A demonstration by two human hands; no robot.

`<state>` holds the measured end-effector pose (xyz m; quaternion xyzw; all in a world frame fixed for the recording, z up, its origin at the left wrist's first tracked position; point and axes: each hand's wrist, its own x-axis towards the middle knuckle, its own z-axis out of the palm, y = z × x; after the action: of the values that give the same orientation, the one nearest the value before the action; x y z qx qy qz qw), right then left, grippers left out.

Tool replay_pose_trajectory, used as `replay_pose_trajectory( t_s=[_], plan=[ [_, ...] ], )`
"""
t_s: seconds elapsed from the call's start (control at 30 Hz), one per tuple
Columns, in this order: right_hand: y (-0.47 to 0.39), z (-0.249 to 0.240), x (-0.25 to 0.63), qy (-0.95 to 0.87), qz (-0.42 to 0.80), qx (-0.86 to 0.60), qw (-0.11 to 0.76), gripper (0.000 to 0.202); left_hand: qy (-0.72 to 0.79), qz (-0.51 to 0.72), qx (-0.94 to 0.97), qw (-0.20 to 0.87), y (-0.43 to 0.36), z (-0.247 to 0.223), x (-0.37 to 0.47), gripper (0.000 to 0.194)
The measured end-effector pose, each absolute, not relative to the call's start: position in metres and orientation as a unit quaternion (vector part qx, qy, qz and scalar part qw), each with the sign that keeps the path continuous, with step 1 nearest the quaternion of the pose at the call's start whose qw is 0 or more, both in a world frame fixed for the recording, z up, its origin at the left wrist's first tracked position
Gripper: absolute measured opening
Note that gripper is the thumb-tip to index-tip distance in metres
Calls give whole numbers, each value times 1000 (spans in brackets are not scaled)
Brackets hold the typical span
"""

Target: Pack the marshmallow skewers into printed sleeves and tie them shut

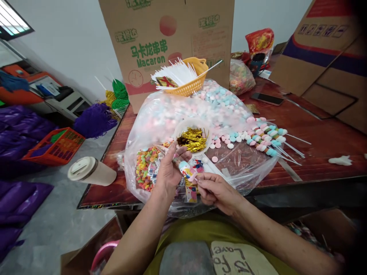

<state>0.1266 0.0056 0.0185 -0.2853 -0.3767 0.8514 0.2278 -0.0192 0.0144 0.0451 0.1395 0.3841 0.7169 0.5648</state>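
Between my hands is a candy skewer in a printed wrapper (187, 170), with pale blue, pink and yellow showing. My left hand (168, 168) cradles its far end, thumb raised and fingers curled behind it. The fingertips of my right hand (215, 190) pinch the near end. Just beyond my left fingers stands a white bowl (208, 134) with gold twist ties (193, 139). Colourful ring candies (146, 166) lie left of my left hand. Small printed wrappers (191, 194) lie under the held piece, partly hidden by my hands.
Marshmallow-like candies (220, 100) fill a large clear plastic bag. Finished-looking skewers (266, 137) are piled at the right. A yellow basket (186, 88) of white sticks stands before a carton (177, 23). A lidded cup (92, 170) is at the left edge, a phone (267, 99) farther back.
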Motion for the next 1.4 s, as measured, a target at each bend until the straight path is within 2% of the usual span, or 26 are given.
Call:
replay_pose_trajectory(
  t_s=[0.1,0.27,0.43,0.57,0.77,0.93,1.07,1.23,1.4],
  plan=[
    [-2,20,122,-393,846,-282,222,29,372,733,120,556,20,52,-15,25],
    [-8,16,115,-414,805,-322,275,38,374,725,109,569,14,39,5,42],
    [-5,2,109,-354,817,-341,300,44,411,704,109,569,4,18,26,49],
    [1,-10,115,-303,859,-308,273,40,485,675,118,543,-2,6,27,47],
    [4,-14,131,-270,921,-186,209,30,362,719,201,558,11,28,-15,53],
    [-2,-9,132,-258,943,-123,167,28,336,723,207,567,21,53,-34,37],
    [-4,-11,133,-266,938,-133,176,28,339,732,243,539,21,57,-19,24],
    [-9,-13,128,-276,924,-162,211,28,372,765,212,481,19,44,0,28],
    [-13,-6,124,-350,886,-209,219,32,372,753,168,515,14,33,3,30]
  ],
)
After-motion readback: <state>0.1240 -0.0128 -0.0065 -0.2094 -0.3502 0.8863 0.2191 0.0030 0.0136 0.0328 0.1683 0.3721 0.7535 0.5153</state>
